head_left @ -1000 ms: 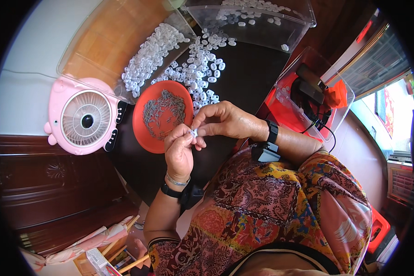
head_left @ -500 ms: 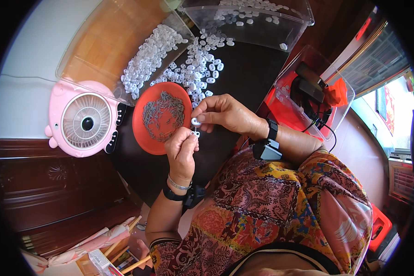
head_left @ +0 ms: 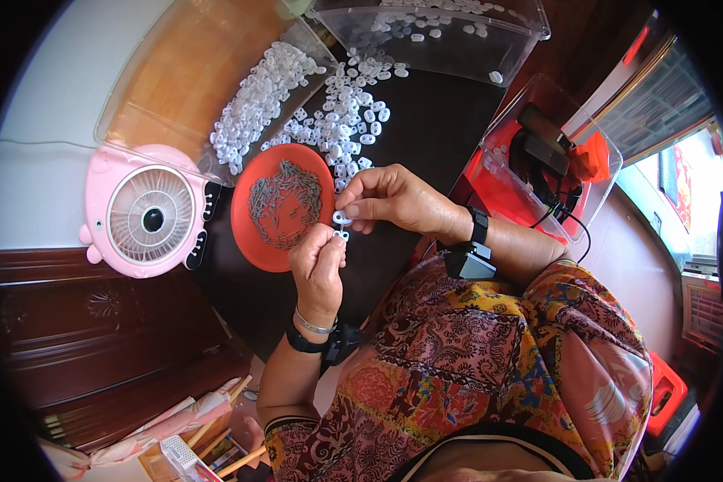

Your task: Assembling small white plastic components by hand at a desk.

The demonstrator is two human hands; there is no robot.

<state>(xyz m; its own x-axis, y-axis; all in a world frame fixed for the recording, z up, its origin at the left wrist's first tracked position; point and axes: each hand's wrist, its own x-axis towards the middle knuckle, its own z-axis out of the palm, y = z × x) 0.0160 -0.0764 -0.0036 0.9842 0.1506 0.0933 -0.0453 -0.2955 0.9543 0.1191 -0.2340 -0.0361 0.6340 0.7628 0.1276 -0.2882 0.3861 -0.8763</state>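
Pinched in the fingers of my right hand [head_left: 394, 201] is a small white oval plastic piece [head_left: 342, 218]. Just below it, my left hand [head_left: 316, 261] grips a similar white plastic piece with holes [head_left: 341, 235] between thumb and forefinger. A thin grey pin or screw seems to stand between the two pieces, partly hidden by my fingers. Close by on the left lies a red-orange plate [head_left: 245, 233] holding many small grey screws or pins [head_left: 285, 193]. Loose white oval pieces [head_left: 341, 120] are strewn over the dark tabletop beyond my hands.
One clear bin [head_left: 149, 88] lies at the far left with a heap of white pieces [head_left: 261, 100]; another clear bin [head_left: 458, 48] stands at the back. A pink fan [head_left: 96, 189] is at the left. At the right, a clear box [head_left: 610, 161] holds black devices and cables.
My right hand's white piece has tilted and come slightly down toward the piece in my left hand. Both hands otherwise keep nearly the same place and grip.
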